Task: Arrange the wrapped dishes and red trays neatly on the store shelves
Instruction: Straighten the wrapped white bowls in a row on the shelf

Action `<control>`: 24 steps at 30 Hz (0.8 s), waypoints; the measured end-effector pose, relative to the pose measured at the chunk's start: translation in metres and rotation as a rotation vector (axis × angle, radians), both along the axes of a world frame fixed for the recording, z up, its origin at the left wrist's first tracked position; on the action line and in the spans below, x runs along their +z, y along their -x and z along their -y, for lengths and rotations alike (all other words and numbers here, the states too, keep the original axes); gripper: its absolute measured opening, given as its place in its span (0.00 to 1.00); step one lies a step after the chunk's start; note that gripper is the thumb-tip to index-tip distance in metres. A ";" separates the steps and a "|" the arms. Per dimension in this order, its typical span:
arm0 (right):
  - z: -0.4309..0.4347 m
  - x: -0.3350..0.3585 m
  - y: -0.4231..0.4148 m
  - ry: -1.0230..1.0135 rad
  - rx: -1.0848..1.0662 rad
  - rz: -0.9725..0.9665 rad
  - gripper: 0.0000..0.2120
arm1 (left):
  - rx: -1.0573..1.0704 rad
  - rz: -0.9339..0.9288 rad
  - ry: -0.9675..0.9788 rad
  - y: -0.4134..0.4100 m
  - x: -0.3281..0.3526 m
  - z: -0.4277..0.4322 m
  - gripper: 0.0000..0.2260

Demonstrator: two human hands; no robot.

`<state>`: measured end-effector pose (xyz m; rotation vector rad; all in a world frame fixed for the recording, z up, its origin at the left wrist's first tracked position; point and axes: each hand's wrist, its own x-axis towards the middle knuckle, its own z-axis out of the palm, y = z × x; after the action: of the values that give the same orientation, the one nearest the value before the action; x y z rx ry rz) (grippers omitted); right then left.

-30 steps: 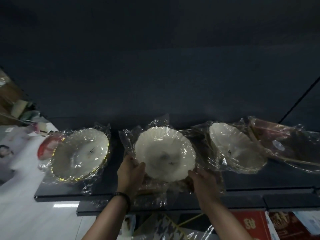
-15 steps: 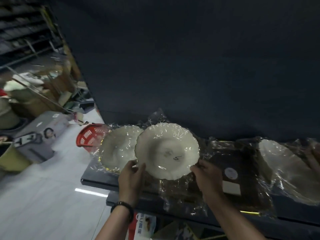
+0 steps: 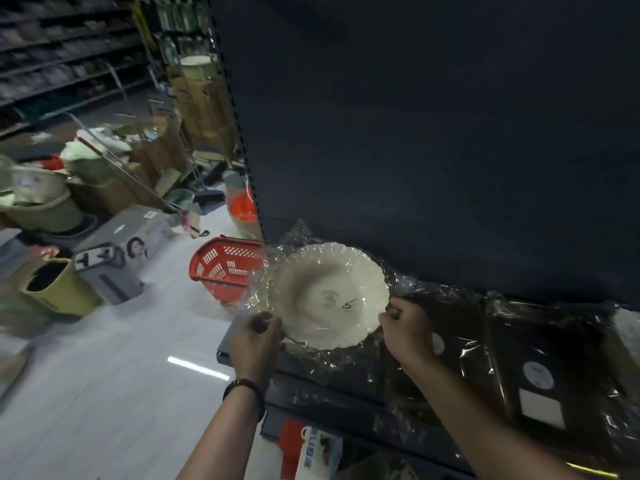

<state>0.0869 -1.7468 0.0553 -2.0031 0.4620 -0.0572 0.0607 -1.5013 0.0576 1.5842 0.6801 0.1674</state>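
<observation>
A white scalloped dish (image 3: 329, 296) wrapped in clear plastic stands tilted at the left end of the dark shelf (image 3: 311, 367), its inside facing me. My left hand (image 3: 254, 341) grips its lower left rim. My right hand (image 3: 407, 336) pinches its right rim. To the right, dark wrapped trays (image 3: 530, 368) with round and rectangular labels lie flat on the shelf. Another wrapped white dish (image 3: 628, 327) shows at the right edge. The dish that stood at the shelf's left end earlier is hidden behind the one I hold.
A red shopping basket (image 3: 221, 268) sits on the floor left of the shelf end. Boxes (image 3: 117, 258), buckets (image 3: 52, 289) and clutter fill the aisle at the left. The dark back panel (image 3: 433, 133) rises behind the shelf. Packaged goods (image 3: 317, 452) sit on a lower shelf.
Both hands have carried the white dish leftward along the shelf, to its left end and in front of the other white dish. My view swung left with it.
</observation>
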 end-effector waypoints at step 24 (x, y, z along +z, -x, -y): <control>-0.037 -0.042 -0.054 0.625 0.236 -0.145 0.21 | -0.236 -0.153 -0.567 -0.038 -0.042 -0.044 0.18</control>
<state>0.1407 -1.7094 0.0130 -2.6777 0.3164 0.1044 0.0990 -1.4574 0.0160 2.2263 0.5839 0.0654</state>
